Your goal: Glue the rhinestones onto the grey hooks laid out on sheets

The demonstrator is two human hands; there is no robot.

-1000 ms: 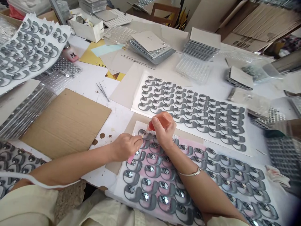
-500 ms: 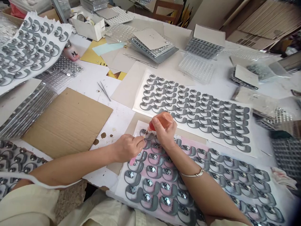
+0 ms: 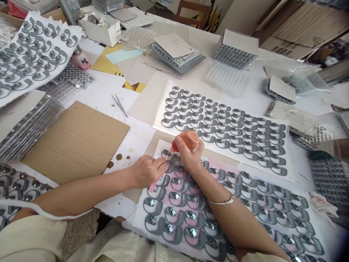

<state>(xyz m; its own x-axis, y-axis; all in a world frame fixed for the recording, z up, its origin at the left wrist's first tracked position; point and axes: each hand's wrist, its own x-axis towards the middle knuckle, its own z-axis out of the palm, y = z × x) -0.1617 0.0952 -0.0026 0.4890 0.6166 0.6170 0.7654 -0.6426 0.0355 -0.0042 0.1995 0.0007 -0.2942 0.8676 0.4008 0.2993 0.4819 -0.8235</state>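
Note:
My right hand [image 3: 191, 155] is wrapped round a small squeeze bottle of orange-red liquid [image 3: 188, 140], tilted with its tip low on the left. My left hand [image 3: 148, 171] is closed in a pinch on a thin stick with a pink end [image 3: 153, 187]; its pale point shows by the fingertips. Both hands meet over the top left corner of a pink-stained white sheet [image 3: 140, 213]. Rows of grey curved pieces, each with a shiny round stone [image 3: 176, 196], lie on that sheet. The bottle's tip is close to a piece in the corner; contact cannot be made out.
Beyond my hands lies a second white sheet with grey pieces [image 3: 218, 122]. To the left are brown cardboard [image 3: 79, 142], tweezers [image 3: 119, 105] and a pink bottle marked M [image 3: 80, 60]. Stacked clear trays [image 3: 236, 52] stand at the back; a crumpled cloth [image 3: 323, 204] lies right.
The view has shifted very slightly. Both hands keep almost the same place and grip, with the bottle and the stick still held over the sheet's corner.

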